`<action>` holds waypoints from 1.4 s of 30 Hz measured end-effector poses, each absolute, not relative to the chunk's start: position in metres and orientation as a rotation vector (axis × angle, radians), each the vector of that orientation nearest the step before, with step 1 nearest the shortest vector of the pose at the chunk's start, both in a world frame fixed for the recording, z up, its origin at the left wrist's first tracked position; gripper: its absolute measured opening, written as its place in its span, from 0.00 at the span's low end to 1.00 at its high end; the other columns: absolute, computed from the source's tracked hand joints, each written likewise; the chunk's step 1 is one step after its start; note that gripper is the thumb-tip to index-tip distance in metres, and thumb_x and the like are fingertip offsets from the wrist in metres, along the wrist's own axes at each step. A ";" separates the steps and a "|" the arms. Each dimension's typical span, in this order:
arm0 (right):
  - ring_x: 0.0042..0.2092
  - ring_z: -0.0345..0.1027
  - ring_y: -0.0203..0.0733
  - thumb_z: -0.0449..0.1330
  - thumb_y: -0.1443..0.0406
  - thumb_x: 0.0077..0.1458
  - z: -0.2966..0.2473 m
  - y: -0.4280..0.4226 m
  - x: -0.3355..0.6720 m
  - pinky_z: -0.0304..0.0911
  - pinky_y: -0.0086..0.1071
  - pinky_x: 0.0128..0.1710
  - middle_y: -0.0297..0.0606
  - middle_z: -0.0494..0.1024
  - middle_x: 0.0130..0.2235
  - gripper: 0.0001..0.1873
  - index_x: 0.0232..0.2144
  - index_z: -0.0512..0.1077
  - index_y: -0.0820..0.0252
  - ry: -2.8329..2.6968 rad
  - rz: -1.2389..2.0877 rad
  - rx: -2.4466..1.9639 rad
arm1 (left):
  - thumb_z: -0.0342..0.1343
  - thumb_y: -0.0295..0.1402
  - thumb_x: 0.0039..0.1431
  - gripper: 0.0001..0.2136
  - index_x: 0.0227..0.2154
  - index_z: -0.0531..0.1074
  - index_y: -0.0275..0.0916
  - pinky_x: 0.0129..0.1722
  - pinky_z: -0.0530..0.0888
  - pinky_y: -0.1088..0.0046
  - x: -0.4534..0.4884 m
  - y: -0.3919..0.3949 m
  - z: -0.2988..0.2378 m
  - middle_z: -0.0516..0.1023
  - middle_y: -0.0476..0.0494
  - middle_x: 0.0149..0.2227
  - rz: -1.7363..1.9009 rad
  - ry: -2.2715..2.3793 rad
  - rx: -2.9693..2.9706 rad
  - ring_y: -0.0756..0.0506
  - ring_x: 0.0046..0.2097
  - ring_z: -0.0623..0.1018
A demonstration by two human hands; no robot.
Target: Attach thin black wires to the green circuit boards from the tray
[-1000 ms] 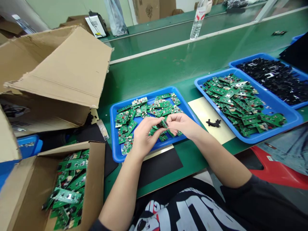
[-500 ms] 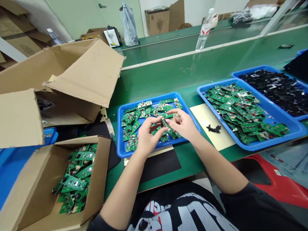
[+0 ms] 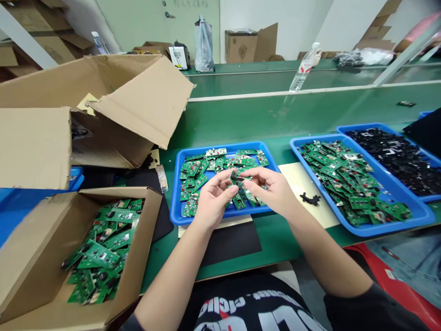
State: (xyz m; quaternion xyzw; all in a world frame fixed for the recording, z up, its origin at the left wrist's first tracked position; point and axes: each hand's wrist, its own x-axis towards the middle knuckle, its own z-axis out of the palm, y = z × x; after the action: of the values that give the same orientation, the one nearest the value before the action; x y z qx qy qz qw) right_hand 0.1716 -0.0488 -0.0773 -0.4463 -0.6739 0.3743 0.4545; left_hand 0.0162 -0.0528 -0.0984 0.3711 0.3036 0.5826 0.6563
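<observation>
Left hand: the left hand (image 3: 213, 200) is raised just above the near edge of the middle tray, its grip pinched with thumb and forefinger on one end of a small green circuit board (image 3: 237, 177), which seems meant to steady it.
Right hand: the right hand (image 3: 272, 188) meets it from the other side. Its grip is closed on the same board with the fingertips (image 3: 248, 184) on the top face, apparently so that the two hands work against each other.
Held board: it is lifted clear of the heap and tilted towards the person, probably to bring its dark part into view.
Middle tray: the shallow blue plastic tray (image 3: 177, 216) of loose green boards lies directly under both hands, where a dropped board would land back in it.
Right trays: a second blue tray of green boards (image 3: 379, 230) and a blue tray of small black parts (image 3: 423, 198) sit side by side, with each kind kept in its own tray.
Boxes: an open brown cardboard box of boards (image 3: 34, 257) stands at the person's left, near the left arm. A larger cardboard box (image 3: 138, 101) lies tipped behind it.
Loose piece: a small black plastic part (image 3: 310, 198) lies on a pale yellow sheet (image 3: 296, 174) on the green bench (image 3: 258, 115), between the two trays of boards.
</observation>
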 end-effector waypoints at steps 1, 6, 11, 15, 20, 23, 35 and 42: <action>0.22 0.61 0.33 0.58 0.63 0.54 -0.075 -0.048 0.170 0.58 0.27 0.21 0.29 0.68 0.21 0.08 0.35 0.73 0.61 -1.702 0.876 -1.113 | 0.71 0.32 0.41 0.16 0.36 0.79 0.44 0.38 0.74 0.77 0.016 -0.053 -0.098 0.78 0.46 0.41 1.297 0.663 0.822 0.51 0.37 0.75; 0.21 0.60 0.33 0.57 0.65 0.55 -0.071 -0.044 0.167 0.57 0.27 0.23 0.30 0.68 0.19 0.06 0.30 0.72 0.60 -1.862 0.608 -1.118 | 0.71 0.31 0.42 0.16 0.37 0.79 0.44 0.33 0.72 0.82 0.018 -0.053 -0.096 0.78 0.49 0.36 1.254 0.624 0.763 0.55 0.32 0.72; 0.21 0.61 0.33 0.56 0.67 0.55 -0.076 -0.039 0.169 0.57 0.27 0.23 0.30 0.68 0.19 0.07 0.26 0.71 0.60 -1.966 0.427 -1.058 | 0.71 0.30 0.41 0.17 0.37 0.79 0.42 0.36 0.72 0.80 0.018 -0.052 -0.098 0.77 0.46 0.44 1.297 0.697 0.718 0.53 0.36 0.73; 0.22 0.63 0.33 0.55 0.69 0.54 -0.079 -0.037 0.166 0.59 0.27 0.24 0.30 0.69 0.20 0.06 0.26 0.70 0.60 -1.976 0.337 -1.010 | 0.71 0.30 0.40 0.17 0.37 0.78 0.41 0.38 0.72 0.80 0.018 -0.052 -0.101 0.77 0.46 0.44 1.309 0.739 0.669 0.53 0.38 0.73; 0.22 0.63 0.33 0.55 0.69 0.53 -0.084 -0.036 0.164 0.60 0.26 0.23 0.30 0.69 0.19 0.05 0.27 0.69 0.60 -1.943 0.301 -0.982 | 0.71 0.31 0.41 0.17 0.37 0.78 0.41 0.39 0.72 0.79 0.019 -0.052 -0.102 0.76 0.48 0.40 1.310 0.780 0.661 0.52 0.38 0.73; 0.21 0.63 0.33 0.56 0.70 0.53 -0.087 -0.035 0.166 0.60 0.26 0.23 0.30 0.69 0.20 0.04 0.27 0.68 0.60 -1.916 0.312 -1.009 | 0.70 0.31 0.42 0.16 0.37 0.78 0.42 0.38 0.72 0.79 0.020 -0.053 -0.101 0.76 0.49 0.38 1.283 0.764 0.669 0.52 0.38 0.73; 0.23 0.65 0.35 0.55 0.69 0.56 -0.098 -0.033 0.169 0.61 0.28 0.24 0.32 0.70 0.21 0.06 0.27 0.68 0.59 -1.896 0.196 -1.042 | 0.70 0.32 0.43 0.16 0.38 0.79 0.42 0.42 0.71 0.76 0.021 -0.052 -0.103 0.78 0.47 0.37 1.188 0.795 0.737 0.50 0.39 0.74; 0.25 0.69 0.37 0.55 0.70 0.58 -0.100 -0.034 0.170 0.64 0.30 0.26 0.36 0.76 0.26 0.05 0.32 0.70 0.59 -1.900 0.144 -1.029 | 0.68 0.33 0.45 0.15 0.39 0.79 0.41 0.40 0.72 0.74 0.020 -0.055 -0.100 0.79 0.43 0.40 1.154 0.797 0.781 0.48 0.39 0.75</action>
State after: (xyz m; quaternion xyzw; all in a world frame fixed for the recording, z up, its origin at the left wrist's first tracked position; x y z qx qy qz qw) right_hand 0.1701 -0.0338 -0.0998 -0.4196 -0.7750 0.0589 0.4689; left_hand 0.0200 -0.0548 -0.1001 0.3498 0.3573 0.5169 0.6948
